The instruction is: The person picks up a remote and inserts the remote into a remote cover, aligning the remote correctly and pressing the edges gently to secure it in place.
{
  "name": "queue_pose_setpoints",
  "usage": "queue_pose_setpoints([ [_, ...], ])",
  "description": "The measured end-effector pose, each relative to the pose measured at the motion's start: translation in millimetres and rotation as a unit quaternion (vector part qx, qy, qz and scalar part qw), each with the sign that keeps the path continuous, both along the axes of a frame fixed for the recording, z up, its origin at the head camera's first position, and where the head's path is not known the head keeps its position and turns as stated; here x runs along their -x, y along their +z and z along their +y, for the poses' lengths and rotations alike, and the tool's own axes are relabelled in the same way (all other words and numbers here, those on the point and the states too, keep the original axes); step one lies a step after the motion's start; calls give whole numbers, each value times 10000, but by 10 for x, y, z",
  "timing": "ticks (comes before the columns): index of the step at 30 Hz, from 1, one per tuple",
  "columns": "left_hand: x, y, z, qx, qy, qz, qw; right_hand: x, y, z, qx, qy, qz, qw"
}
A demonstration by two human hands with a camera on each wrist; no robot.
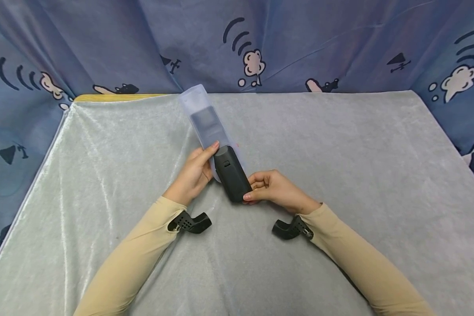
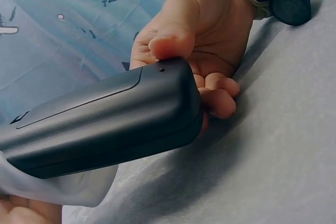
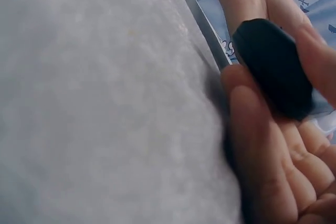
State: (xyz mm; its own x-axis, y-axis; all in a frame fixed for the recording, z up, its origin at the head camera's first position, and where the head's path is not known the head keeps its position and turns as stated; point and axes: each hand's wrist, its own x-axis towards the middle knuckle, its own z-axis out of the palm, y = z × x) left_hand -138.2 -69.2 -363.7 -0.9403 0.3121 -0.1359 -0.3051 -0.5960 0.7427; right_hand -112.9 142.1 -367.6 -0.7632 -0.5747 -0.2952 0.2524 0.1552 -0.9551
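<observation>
A black remote control (image 1: 233, 175) is held back side up over the table, its battery cover and latch showing. Beneath it runs a translucent, soft-looking sleeve (image 1: 195, 97), which extends past its far end; a greyer rectangle shows within the sleeve. My left hand (image 1: 193, 173) grips the sleeve and the remote from the left, thumb at the remote's far end. At the near end, my right hand (image 1: 278, 188) pinches the remote between thumb and fingers. In the left wrist view the sleeve (image 2: 94, 184) wraps the remote's underside, and the right hand (image 2: 194, 45) holds the opposite end.
Grey velvety cloth (image 1: 339, 153) covers the table. A yellow strip (image 1: 118, 97) shows along the back left edge. Blue patterned curtains (image 1: 300, 44) hang behind and at both sides. Each wrist wears a black camera mount (image 1: 191, 222).
</observation>
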Motion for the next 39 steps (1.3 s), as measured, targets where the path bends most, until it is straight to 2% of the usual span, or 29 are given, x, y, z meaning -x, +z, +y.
queue_pose_setpoints([
  [13, -21, -25, 13, -237, -255, 136, 9993, 1, -20, 7, 216, -76, -4, 9997],
  [23, -47, -32, 47, 176, -416, 342, 9984, 0, -34, 13, 326, -137, -14, 9994],
  [30, -55, -50, 56, 234, -537, 455, 9972, 1, -40, 12, 384, -186, -48, 9991],
  [39, -61, -42, 71, 137, -527, 477, 9974, 9, -56, 14, 576, -346, -94, 9977],
])
